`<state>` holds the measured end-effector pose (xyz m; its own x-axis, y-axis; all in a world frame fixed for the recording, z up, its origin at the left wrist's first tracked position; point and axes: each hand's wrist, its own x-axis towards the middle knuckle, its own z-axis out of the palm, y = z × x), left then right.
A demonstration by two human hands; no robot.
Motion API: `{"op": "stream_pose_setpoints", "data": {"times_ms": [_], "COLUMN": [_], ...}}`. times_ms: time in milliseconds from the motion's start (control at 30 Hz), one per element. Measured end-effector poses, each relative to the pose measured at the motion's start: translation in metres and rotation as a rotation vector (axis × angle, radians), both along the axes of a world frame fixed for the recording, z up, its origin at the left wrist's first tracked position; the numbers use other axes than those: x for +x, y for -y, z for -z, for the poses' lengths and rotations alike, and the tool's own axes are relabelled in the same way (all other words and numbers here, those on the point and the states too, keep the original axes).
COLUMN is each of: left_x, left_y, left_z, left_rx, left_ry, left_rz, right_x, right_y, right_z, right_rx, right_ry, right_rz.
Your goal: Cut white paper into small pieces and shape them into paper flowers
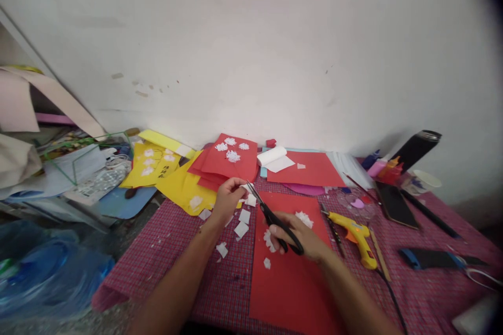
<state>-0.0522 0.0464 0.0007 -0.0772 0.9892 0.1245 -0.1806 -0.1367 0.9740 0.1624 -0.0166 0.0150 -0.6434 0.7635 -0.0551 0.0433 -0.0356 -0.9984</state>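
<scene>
My right hand [296,234] grips a pair of black-handled scissors [271,215], whose blades point up and left. Between the fingers of my left hand [231,193] is a small white paper piece [247,187], right at the scissor tips. Beneath my right hand lies a red paper sheet [293,293] with white paper flowers [304,219] and a small scrap [267,263] on it. Several white paper squares [241,229] are scattered on the cloth below my left hand.
Red cards with white flowers [238,167] and yellow paper [183,183] lie at the back. A white paper roll [272,156] sits by the wall. To the right are a yellow glue gun [356,230], a phone [396,204], paint bottles [387,169] and a black flask [416,152].
</scene>
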Motion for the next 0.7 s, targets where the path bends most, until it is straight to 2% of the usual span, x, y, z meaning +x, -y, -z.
{"op": "stream_pose_setpoints", "data": {"times_ms": [133,267,533,700], "left_x": [0.0,-0.003,-0.009,-0.009], "left_y": [0.001,0.001,0.003,0.001], "left_z": [-0.006,-0.011,-0.015,-0.013], "left_rx": [-0.048,-0.111,-0.169,-0.24], "left_ry": [0.204,0.401,0.6,0.627], "left_rz": [0.026,0.108,0.263,0.303], "right_x": [0.0,0.0,-0.001,-0.004], "right_y": [0.001,0.001,0.004,0.007], "right_z": [-0.002,-0.003,-0.003,-0.004], "right_rx": [-0.014,-0.012,-0.015,-0.033], "right_ry": [-0.018,-0.046,-0.122,-0.152], "right_rz": [0.002,-0.001,-0.03,-0.045]}}
